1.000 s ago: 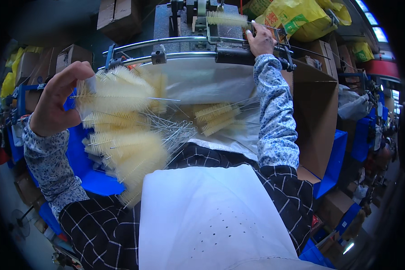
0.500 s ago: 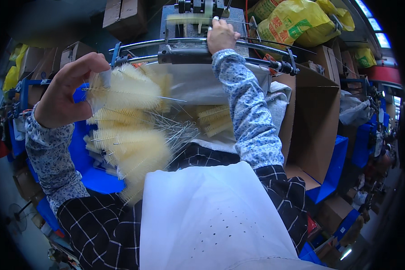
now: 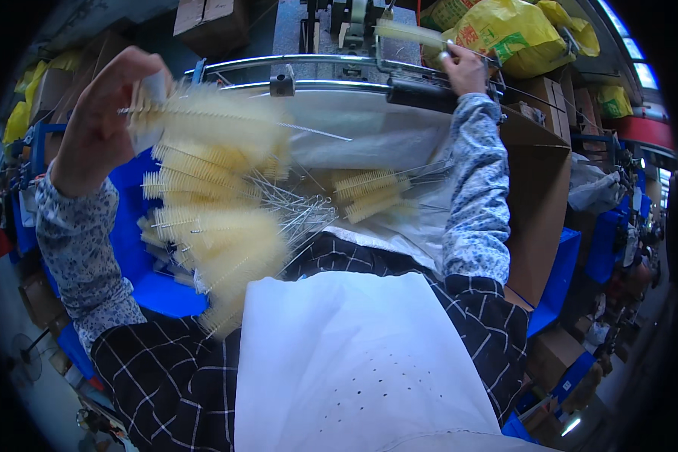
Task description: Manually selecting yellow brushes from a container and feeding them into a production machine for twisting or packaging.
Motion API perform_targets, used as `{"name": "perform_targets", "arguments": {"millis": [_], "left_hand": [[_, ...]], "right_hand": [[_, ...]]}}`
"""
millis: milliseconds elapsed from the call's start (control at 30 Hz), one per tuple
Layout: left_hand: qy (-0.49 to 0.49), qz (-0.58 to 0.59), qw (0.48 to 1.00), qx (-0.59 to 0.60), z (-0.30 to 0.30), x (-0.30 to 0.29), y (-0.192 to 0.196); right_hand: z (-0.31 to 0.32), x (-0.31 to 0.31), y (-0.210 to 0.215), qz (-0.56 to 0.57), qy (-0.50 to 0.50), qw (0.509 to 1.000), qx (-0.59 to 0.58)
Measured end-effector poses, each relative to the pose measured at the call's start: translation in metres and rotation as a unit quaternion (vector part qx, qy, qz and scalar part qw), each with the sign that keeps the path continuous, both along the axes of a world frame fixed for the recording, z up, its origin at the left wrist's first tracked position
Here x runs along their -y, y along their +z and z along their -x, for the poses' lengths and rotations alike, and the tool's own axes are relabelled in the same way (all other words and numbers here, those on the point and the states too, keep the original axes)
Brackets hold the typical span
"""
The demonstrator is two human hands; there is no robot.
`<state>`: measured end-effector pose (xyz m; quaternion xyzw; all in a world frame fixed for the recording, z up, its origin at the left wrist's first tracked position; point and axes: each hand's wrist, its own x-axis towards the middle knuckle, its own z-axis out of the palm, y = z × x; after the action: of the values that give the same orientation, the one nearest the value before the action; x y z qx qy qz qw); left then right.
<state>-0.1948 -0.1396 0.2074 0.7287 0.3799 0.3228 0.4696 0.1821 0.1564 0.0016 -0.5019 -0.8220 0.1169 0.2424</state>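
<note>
My left hand [image 3: 102,128], raised at the left with white covers on its fingertips, is closed around a pale yellow bristle brush [image 3: 211,117]. The brush's twisted wire stem points right. Below it, a heap of similar brushes [image 3: 233,233] lies with looped wire ends to the right. At the far right of the rail machine [image 3: 331,64], my right hand [image 3: 467,71] is closed at the right end of another brush [image 3: 410,32], blurred by motion. The dark sliding cylinder [image 3: 420,95] sits just below that hand. Its fingertips partly hide the grip.
A few brushes [image 3: 373,192] lie apart on pale cloth, right of the heap. An open cardboard box [image 3: 535,203] stands at my right, a blue bin [image 3: 154,290] at my left. Yellow sacks [image 3: 505,38] bulge behind the machine's right end. A white apron sheet [image 3: 354,354] covers my lap.
My right hand has moved right along the rails, with the brush and the dark cylinder shifting the same way. My left hand has risen slightly with its brush.
</note>
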Motion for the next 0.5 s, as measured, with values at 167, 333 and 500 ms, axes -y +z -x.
{"name": "perform_targets", "arguments": {"millis": [167,333,500], "left_hand": [[-0.007,-0.031,0.999,-0.012,-0.009,-0.012,-0.006],[-0.035,-0.047,0.998,0.006,-0.009,-0.019,-0.022],[-0.035,-0.024,0.998,0.049,-0.027,-0.023,-0.021]], "right_hand": [[0.011,0.005,0.034,-0.141,-0.130,0.942,0.276],[-0.050,-0.011,0.056,-0.069,0.055,0.966,0.244],[-0.089,0.044,0.106,0.375,0.202,0.904,-0.030]]}}
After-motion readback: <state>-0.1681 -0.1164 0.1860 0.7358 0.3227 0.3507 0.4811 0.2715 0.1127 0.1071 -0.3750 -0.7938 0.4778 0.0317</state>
